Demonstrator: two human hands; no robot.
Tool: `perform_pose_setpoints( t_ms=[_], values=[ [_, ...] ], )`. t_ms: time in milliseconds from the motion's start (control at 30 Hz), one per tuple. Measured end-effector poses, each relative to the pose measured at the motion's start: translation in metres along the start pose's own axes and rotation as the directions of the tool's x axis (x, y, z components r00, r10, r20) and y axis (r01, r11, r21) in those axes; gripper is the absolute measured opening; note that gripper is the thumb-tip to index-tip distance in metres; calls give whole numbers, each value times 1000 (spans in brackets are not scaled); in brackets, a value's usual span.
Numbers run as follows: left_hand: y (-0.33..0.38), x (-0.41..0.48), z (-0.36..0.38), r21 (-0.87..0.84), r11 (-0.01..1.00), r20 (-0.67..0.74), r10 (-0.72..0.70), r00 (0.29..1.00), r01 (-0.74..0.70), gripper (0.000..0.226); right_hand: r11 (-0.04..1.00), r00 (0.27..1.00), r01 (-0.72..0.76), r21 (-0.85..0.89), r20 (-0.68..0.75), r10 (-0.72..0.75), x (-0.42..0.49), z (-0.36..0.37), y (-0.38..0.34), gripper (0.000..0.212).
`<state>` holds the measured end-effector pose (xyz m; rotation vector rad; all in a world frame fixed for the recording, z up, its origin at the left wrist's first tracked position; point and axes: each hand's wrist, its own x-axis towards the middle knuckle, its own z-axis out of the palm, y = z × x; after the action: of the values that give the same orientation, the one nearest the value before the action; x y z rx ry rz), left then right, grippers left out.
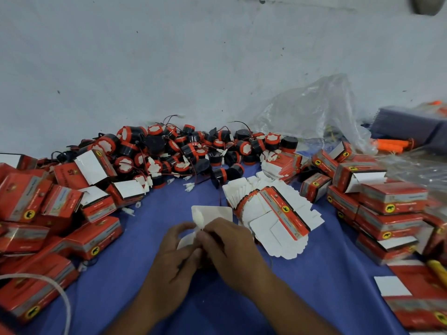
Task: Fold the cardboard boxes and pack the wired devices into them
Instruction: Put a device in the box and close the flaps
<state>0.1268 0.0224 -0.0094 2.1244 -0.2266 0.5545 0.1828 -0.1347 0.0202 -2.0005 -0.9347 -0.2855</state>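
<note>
Both hands meet low over the blue desk [326,281]. The left hand [169,257] and the right hand [229,243] are curled together around a small box [212,213] whose white flap stands up just beyond the fingertips; a white plug [198,218] on a thin wire sticks up between the thumbs. What lies inside the box is hidden by the fingers.

Just to the right of the right hand, touching nothing it holds, lies a fanned stack of flat boxes [273,213], white inside with red printed faces. Beyond both hands, against the pale wall [169,56], sits a heap of round black and red devices [183,151] with tangled wires. Well to the left of the left hand is a pile of folded red boxes [60,213], some with white flaps open. Well to the right of the right hand, more red boxes [387,209] are stacked, with a crumpled clear plastic bag [314,110] behind them.
</note>
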Motion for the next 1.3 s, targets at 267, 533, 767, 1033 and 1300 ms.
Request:
perform_pose_setpoints(
  t_ms=[267, 533, 767, 1033, 1300],
  values=[
    [-5, 8, -2, -112, 973, -48, -206, 977, 200, 20, 978, 981, -167, 127, -75, 178, 1, 4, 10, 47],
    [-23, 20, 0, -384, 806, -65, -511, 857, 451, 44, 978, 979, -180, 108, -72, 188, 0, 2, 10, 27],
    [-25, 22, -1, -357, 858, -123, -436, 892, 370, 33, 968, 969, -242, 73, -29, 244, 7, 6, 4, 18],
    [-13, 8, 4, -221, 964, -82, -168, 982, 147, 39, 948, 977, -212, -239, -45, 207, 13, 10, 3, 12],
    [-17, 5, 7, -83, 990, -173, -128, 977, 115, 67, 943, 977, 5, -333, 201, 66, 14, 9, 10, 23]
  ],
)
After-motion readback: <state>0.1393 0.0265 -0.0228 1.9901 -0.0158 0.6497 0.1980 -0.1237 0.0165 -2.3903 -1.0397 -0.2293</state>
